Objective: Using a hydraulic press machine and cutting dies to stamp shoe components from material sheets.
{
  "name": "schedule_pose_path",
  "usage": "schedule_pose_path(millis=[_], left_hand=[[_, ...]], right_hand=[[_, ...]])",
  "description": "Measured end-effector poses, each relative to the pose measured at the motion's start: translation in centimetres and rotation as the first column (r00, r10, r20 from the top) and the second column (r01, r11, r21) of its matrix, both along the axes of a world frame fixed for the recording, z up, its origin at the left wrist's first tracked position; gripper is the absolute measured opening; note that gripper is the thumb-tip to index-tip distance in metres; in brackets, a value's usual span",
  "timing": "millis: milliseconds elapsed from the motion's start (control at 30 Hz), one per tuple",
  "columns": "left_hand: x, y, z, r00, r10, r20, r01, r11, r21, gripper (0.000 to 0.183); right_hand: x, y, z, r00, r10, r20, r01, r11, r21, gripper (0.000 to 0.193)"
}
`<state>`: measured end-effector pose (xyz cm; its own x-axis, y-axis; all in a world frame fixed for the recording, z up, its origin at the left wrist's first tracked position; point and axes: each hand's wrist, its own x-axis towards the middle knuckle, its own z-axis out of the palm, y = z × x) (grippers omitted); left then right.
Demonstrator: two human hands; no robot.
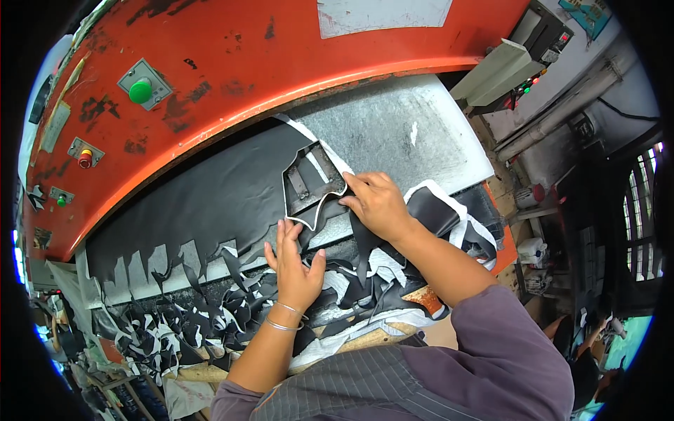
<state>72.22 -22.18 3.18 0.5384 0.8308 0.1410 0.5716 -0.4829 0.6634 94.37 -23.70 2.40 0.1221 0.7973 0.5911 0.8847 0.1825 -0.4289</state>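
Observation:
A metal cutting die, a shaped steel frame with cross bars, lies on a sheet of black leather-like material. My right hand holds the die's right edge between thumb and fingers. My left hand has its fingers stretched out, the tips at the die's lower edge, the thumb apart. Jagged cut-outs run along the sheet's near edge. The sheet lies on a pale, worn cutting board, which shows bare at the right.
An orange press beam spans the far side, with a green button and a red knob. Black and white scraps pile up along the near edge. A control box with lit lamps stands at the far right.

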Motion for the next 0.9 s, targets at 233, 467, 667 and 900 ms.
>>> schedule_pose_path(millis=[233,467,667,900], left_hand=[[-0.2,0.1,0.3,0.999,-0.018,-0.034,0.019,1.000,0.007,0.056],[0.6,0.3,0.5,1.000,0.017,-0.006,-0.017,0.999,-0.049,0.052],[1.5,0.4,0.3,0.992,0.068,0.109,-0.058,0.994,-0.095,0.051],[1.4,0.4,-0.1,0.989,0.045,0.142,-0.023,0.989,-0.149,0.059]], right_hand=[[1.7,-0.8,0.6,0.992,0.053,-0.115,-0.063,0.995,-0.079,0.045],[4.7,-0.6,2.0,0.979,-0.163,-0.121,0.145,0.979,-0.142,0.054],[4.3,-0.1,1.6,0.955,0.079,-0.286,-0.108,0.990,-0.090,0.056],[4.6,0.0,0.9,0.969,0.158,-0.193,-0.196,0.960,-0.200,0.058]])
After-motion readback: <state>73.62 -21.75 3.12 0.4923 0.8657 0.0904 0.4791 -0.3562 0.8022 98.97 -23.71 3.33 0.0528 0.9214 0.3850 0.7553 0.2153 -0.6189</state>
